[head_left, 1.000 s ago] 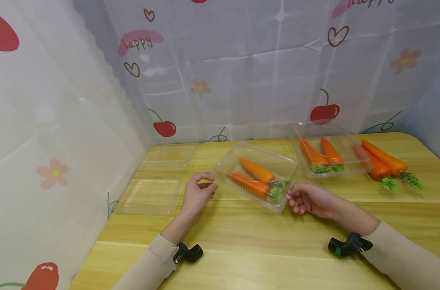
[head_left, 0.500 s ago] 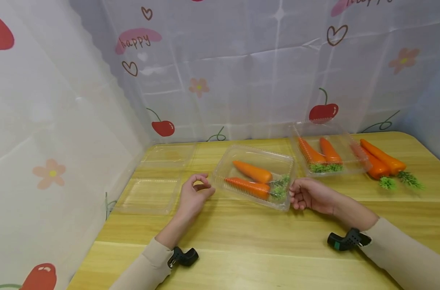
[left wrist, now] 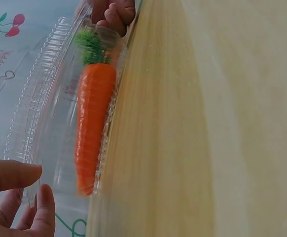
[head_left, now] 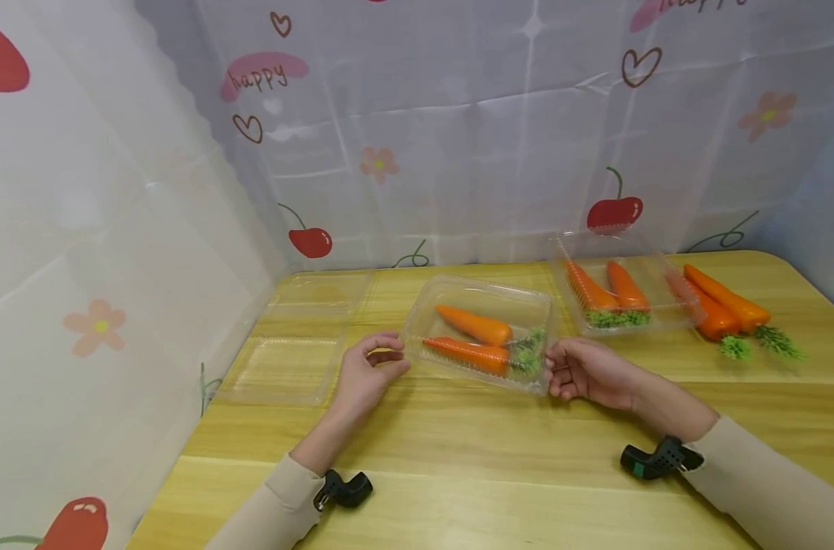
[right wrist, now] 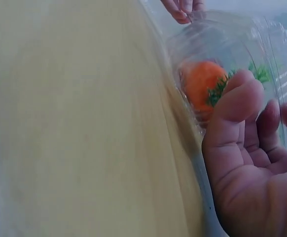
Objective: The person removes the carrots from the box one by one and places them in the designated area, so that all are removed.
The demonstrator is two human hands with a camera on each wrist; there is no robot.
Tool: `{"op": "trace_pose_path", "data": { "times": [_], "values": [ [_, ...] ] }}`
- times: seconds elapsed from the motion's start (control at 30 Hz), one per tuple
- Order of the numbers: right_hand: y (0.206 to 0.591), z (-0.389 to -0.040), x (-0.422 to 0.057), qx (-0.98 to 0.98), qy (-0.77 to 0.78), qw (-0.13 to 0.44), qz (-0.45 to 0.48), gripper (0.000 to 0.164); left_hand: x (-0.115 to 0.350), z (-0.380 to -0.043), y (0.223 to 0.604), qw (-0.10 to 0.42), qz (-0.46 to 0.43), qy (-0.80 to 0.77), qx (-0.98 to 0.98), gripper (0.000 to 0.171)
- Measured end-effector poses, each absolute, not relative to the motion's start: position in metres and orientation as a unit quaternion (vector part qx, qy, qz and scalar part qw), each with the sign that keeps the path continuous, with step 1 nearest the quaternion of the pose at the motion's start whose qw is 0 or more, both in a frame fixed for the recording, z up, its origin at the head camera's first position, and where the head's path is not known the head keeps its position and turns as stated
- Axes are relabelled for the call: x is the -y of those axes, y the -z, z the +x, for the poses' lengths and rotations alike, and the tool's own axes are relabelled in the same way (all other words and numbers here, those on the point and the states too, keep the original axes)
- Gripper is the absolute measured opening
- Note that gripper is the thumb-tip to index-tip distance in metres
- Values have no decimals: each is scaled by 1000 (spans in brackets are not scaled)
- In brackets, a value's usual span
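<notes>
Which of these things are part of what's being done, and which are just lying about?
Seemingly in the job:
left hand
right hand
middle container
both carrots inside it

Apparently just lying about:
right container and its carrots
two far-right carrots
left container

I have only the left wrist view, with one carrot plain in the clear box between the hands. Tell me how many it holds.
Observer: Two; in the head view an orange carrot lies behind the redder front carrot in the clear box.
Operator: Report what stands to the right of that box.
Observer: A second clear box, with two carrots inside.
Operator: Now give me the far side, left of the left hand.
Observer: Beyond the left hand lies another clear container, with no carrot showing in it.
</notes>
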State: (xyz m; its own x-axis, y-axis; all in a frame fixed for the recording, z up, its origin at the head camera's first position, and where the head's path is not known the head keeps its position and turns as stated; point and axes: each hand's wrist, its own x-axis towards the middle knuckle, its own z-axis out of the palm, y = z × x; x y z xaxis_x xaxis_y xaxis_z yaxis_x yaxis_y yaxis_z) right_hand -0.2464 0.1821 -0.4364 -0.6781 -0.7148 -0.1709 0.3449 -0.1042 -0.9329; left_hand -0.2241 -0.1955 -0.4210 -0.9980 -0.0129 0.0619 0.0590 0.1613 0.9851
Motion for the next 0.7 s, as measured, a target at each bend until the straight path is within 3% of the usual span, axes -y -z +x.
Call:
{"op": "trace_pose_path", "data": {
  "times": [0.33,0.7],
  "values": [
    [432,-240,-175,-584,741,314,-110,23,199,-221,422,38,-14,622,782,23],
    [418,-231,-173,-659,702,263,-59,37,202,-218,421,42,-7,600,799,19]
  ]
}}
